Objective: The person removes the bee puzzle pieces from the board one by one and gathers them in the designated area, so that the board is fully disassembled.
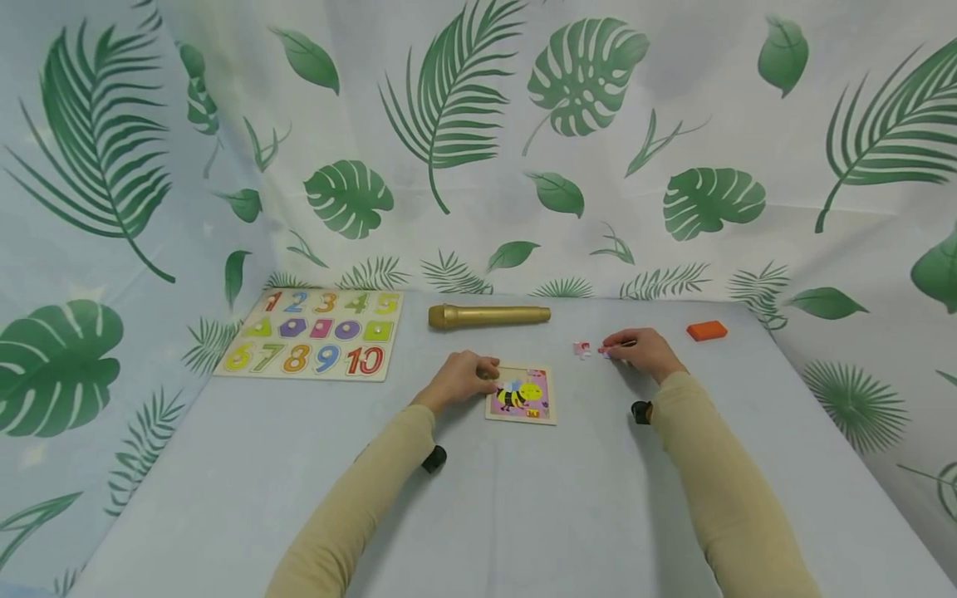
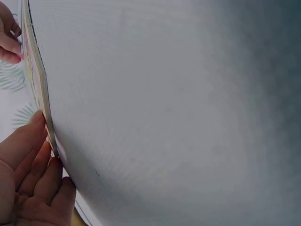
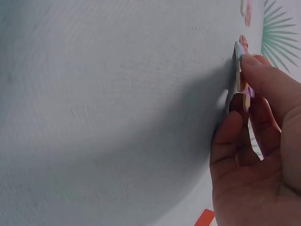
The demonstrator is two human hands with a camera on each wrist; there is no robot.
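A small square wooden bee puzzle (image 1: pixel 521 397) lies in front of me, a yellow and black bee on pink, with part of the bare tray showing at its top left. My left hand (image 1: pixel 458 379) grips its left edge, the thumb (image 2: pixel 29 129) on the edge and the fingers curled beside it. To the right, my right hand (image 1: pixel 649 355) pinches a jigsaw piece (image 3: pixel 245 89) between thumb and fingers, low over the table. Another pink and white jigsaw piece (image 1: pixel 581 350) lies just left of those fingertips.
A number and shape board (image 1: pixel 310 336) lies at the left. Behind the puzzle lies a gold toy microphone (image 1: pixel 489 316). An orange block (image 1: pixel 706 330) sits to the right of my right hand. Leaf-patterned cloth (image 1: pixel 478 191) rises behind the table.
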